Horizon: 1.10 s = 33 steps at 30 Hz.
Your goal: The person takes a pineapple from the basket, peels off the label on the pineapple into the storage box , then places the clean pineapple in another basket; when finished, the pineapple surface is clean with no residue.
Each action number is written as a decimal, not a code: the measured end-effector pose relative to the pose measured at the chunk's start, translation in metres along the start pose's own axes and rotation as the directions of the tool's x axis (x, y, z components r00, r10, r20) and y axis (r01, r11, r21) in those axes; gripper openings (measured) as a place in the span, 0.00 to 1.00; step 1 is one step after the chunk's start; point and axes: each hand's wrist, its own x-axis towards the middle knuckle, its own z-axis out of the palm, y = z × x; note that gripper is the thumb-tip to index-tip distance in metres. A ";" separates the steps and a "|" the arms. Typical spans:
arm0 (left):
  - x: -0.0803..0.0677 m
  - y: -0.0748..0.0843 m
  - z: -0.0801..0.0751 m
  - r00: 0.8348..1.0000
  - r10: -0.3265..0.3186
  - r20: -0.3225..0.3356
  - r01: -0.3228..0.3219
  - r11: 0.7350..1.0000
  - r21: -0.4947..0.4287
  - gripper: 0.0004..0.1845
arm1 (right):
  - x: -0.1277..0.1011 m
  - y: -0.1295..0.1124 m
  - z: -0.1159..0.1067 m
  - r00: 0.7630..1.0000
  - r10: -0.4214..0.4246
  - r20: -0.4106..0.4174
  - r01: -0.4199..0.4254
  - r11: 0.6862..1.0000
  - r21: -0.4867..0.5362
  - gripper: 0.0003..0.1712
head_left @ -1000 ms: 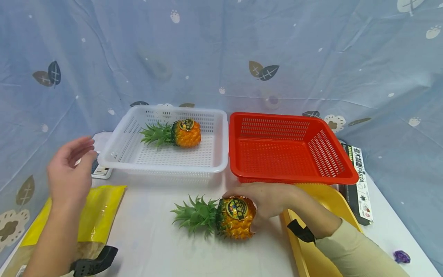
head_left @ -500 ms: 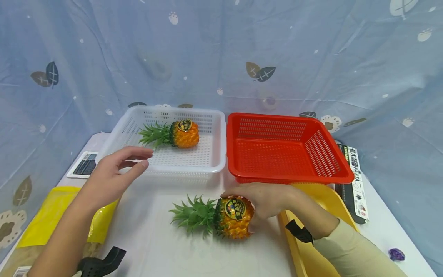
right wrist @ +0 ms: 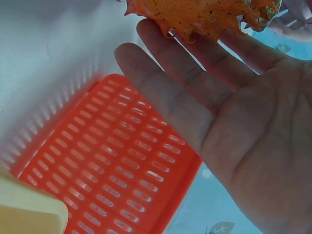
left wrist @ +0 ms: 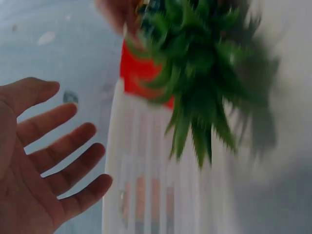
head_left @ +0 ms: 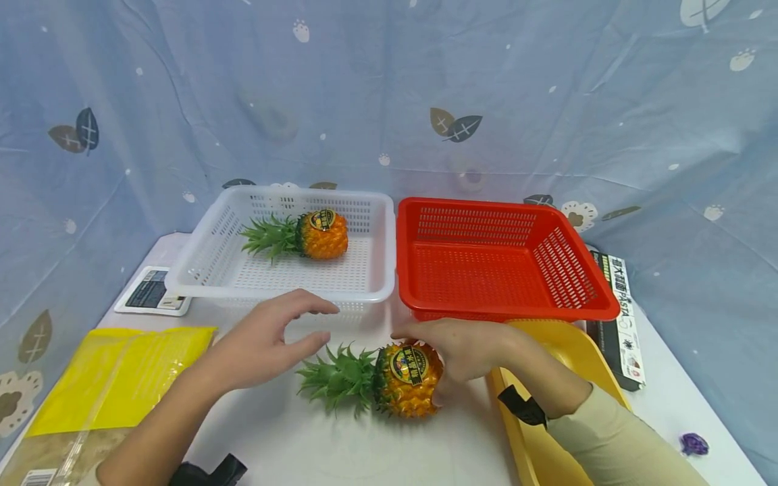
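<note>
A pineapple (head_left: 404, 378) lies on its side on the white table, green crown (head_left: 334, 378) pointing left. My right hand (head_left: 452, 351) rests on its right end; in the right wrist view the palm (right wrist: 234, 112) is open and nearly straight fingers touch the orange skin (right wrist: 195, 14). My left hand (head_left: 273, 341) hovers open just left of the crown with fingers spread, holding nothing; the left wrist view shows the open hand (left wrist: 44, 161) and the blurred leaves (left wrist: 204, 73). A second pineapple (head_left: 322, 234) lies in the white basket (head_left: 200, 270).
A red basket (head_left: 504, 266) stands right of the white one with nothing in it. A yellow curved object (head_left: 547, 405) is under my right forearm. A yellow bag (head_left: 115, 378), a white label card (head_left: 152, 291), a pasta box (head_left: 623, 317) and a small purple item (head_left: 694, 443) lie around.
My left hand has swept from the far left, past the white basket's front, to just beside the pineapple's crown. The right hand and pineapple have stayed put.
</note>
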 end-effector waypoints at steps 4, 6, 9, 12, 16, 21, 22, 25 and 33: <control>0.006 0.014 0.017 0.995 0.037 0.089 -0.039 0.999 0.029 0.17 | 0.000 0.000 0.000 1.000 0.014 -0.003 -0.014 1.000 0.015 0.53; 0.009 0.021 0.025 0.990 0.049 0.130 -0.056 0.997 0.054 0.19 | -0.001 0.001 0.001 1.000 0.012 -0.009 -0.012 1.000 0.019 0.53; 0.013 0.029 0.038 0.984 0.060 0.168 -0.077 0.993 0.094 0.23 | -0.002 0.003 0.001 1.000 0.005 -0.016 -0.004 1.000 0.022 0.52; 0.017 0.032 0.049 0.981 0.064 0.184 -0.089 0.987 0.132 0.27 | -0.003 0.004 0.002 1.000 0.005 -0.020 -0.004 0.999 0.033 0.52; 0.019 0.034 0.061 0.982 0.066 0.178 -0.098 0.980 0.176 0.30 | -0.005 0.005 0.003 1.000 0.004 -0.017 -0.003 0.999 0.045 0.51; 0.019 0.035 0.069 0.981 0.055 0.185 -0.095 0.972 0.217 0.28 | -0.008 0.003 0.002 0.999 0.009 -0.050 -0.007 0.999 0.054 0.49; 0.019 0.036 0.069 0.981 0.049 0.189 -0.091 0.971 0.221 0.28 | -0.008 0.002 0.001 0.997 0.007 -0.074 -0.002 0.998 0.062 0.47; 0.018 0.036 0.070 0.980 0.033 0.195 -0.076 0.973 0.218 0.28 | -0.008 0.000 -0.001 0.984 -0.011 -0.175 0.026 0.996 0.085 0.37; 0.017 0.036 0.071 0.981 0.011 0.195 -0.053 0.976 0.210 0.27 | -0.003 -0.002 0.000 0.958 -0.037 -0.285 0.064 0.994 0.088 0.17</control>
